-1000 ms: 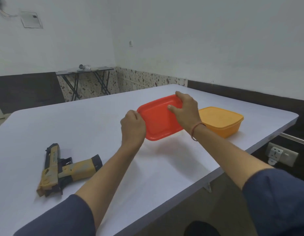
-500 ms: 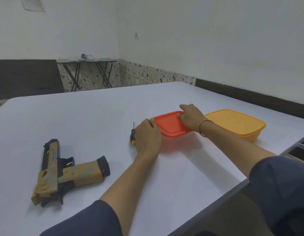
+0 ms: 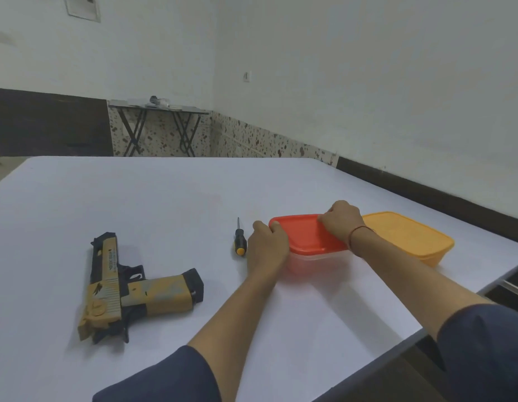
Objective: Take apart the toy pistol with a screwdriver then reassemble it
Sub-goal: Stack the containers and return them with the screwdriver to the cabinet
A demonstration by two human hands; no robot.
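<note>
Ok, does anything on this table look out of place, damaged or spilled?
Nothing stands out. The toy pistol lies on its side, whole, though its yellow finish looks patchy. The screwdriver lies beside the left hand. That hand and the right hand grip the red lid on its clear box. No spill shows.

Bare indoor room, exact type unclear: sparse utility or work space. White painted walls [image 3: 368, 68]; dark wall band [image 3: 49, 123] left and right; speckled terrazzo dado [image 3: 252, 140] far corner; cross-legged folding table [image 3: 157, 110] far; wall switch [image 3: 246, 76] - large white worktable [image 3: 165, 198] near.
</note>
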